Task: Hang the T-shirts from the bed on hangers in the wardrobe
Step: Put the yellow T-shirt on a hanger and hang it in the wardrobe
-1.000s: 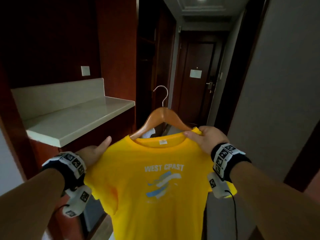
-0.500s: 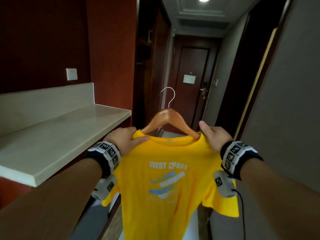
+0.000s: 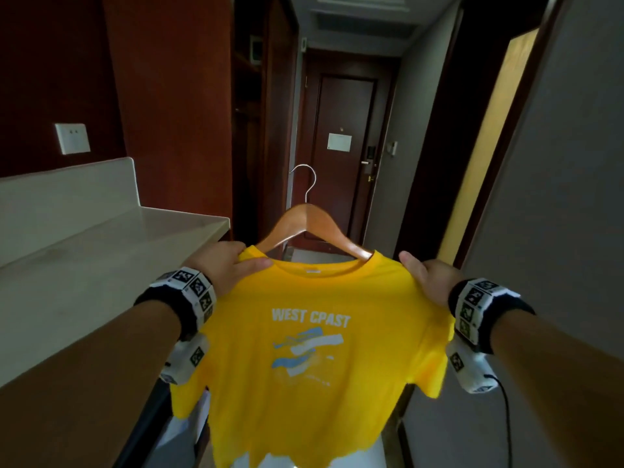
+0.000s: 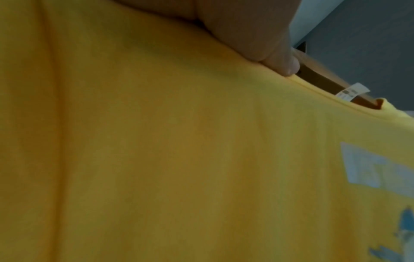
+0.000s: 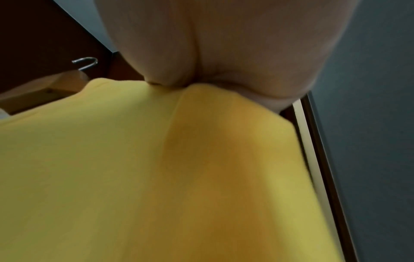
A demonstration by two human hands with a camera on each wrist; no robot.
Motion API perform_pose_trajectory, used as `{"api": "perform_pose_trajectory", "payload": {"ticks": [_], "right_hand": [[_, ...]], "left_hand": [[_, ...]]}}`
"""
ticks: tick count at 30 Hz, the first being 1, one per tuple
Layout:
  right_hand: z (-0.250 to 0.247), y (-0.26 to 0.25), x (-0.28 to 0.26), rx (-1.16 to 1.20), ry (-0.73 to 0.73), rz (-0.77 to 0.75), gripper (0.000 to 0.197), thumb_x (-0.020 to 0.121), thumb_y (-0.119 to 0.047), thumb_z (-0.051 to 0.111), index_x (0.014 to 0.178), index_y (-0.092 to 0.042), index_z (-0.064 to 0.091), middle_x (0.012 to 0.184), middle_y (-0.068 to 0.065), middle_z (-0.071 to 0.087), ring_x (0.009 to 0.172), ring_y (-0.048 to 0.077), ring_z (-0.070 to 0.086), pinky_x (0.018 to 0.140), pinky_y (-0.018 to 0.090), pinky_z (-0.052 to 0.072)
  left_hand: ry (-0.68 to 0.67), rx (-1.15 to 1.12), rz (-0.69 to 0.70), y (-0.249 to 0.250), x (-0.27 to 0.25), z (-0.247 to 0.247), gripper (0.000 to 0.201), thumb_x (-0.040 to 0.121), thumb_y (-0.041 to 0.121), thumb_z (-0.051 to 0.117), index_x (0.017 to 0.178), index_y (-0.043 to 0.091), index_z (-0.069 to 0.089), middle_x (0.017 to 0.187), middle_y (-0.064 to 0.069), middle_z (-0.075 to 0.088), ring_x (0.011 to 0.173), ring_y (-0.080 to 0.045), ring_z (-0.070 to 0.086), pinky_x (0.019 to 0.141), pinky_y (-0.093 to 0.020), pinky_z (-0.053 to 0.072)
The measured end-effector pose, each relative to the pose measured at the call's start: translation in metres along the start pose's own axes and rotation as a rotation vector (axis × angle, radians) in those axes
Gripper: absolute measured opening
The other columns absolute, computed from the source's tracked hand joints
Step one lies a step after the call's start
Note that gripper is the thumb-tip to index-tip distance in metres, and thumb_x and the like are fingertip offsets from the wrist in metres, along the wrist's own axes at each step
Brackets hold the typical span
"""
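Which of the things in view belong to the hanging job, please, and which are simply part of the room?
Job:
- yellow T-shirt
- wooden hanger
- left hand and right hand, each gripping a shoulder

Room only:
- pale counter
- wall switch
- corridor door

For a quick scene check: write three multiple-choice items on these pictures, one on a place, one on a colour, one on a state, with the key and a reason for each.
1. Where is the wooden hanger?
A. on the counter
B. inside the T-shirt's neck
C. on a rail

2. What colour is the T-shirt?
A. yellow
B. red
C. white

3. What is the left hand doing?
A. hanging idle
B. pressing the counter
C. gripping the shirt's shoulder

Key:
1. B, its arms run into the collar and its hook stands free in the air.
2. A, yellow cloth fills all three views.
3. C, its thumb lies over the cloth beside the collar, as the right hand does on the other shoulder.
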State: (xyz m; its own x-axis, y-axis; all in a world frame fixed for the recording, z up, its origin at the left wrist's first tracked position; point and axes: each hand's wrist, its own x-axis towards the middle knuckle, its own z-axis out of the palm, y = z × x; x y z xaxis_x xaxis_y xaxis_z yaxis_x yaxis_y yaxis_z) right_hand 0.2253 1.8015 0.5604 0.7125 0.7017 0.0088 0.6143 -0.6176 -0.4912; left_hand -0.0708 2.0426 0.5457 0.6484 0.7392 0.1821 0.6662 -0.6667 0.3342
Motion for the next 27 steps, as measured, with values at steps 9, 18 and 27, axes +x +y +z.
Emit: {"api": "perform_pose_trajectory", "payload": {"ticks": [9, 18, 27], "right_hand": [[-0.001, 0.008, 0.118, -0.121, 0.066, -0.065, 0.059, 0.100, -0.064, 0.043, 0.117, -0.016, 0.073, 0.116, 0.007, 0.071, 0.099, 0.023, 0.062, 0.088, 0.036, 0.051], [-0.011, 0.044, 0.283, -0.165, 0.140, -0.046, 0.045, 0.107, -0.047, 0.041, 0.114, -0.012, 0.068, 0.108, 0.010, 0.064, 0.097, 0.027, 0.061, 0.077, 0.035, 0.044], [0.022, 0.058, 0.390, 0.092, -0.284, -0.201, 0.096, 0.064, -0.095, 0.053, 0.132, -0.028, 0.064, 0.132, -0.006, 0.061, 0.126, 0.020, 0.056, 0.113, 0.040, 0.040]], "left_hand": [[0.035, -0.074, -0.010, -0.010, 0.080, 0.028, 0.048, 0.090, 0.071, 0.050, 0.096, 0.025, 0.060, 0.082, 0.005, 0.062, 0.075, -0.008, 0.055, 0.065, -0.026, 0.038], [-0.080, 0.099, -0.018, 0.026, 0.207, 0.067, 0.050, 0.088, 0.077, 0.051, 0.083, 0.027, 0.057, 0.079, 0.004, 0.062, 0.077, -0.013, 0.060, 0.072, -0.035, 0.049], [-0.097, 0.045, -0.082, 0.061, 0.302, 0.111, 0.058, 0.084, 0.074, 0.056, 0.074, 0.017, 0.050, 0.068, 0.010, 0.039, 0.069, -0.012, 0.054, 0.071, -0.039, 0.047]]}}
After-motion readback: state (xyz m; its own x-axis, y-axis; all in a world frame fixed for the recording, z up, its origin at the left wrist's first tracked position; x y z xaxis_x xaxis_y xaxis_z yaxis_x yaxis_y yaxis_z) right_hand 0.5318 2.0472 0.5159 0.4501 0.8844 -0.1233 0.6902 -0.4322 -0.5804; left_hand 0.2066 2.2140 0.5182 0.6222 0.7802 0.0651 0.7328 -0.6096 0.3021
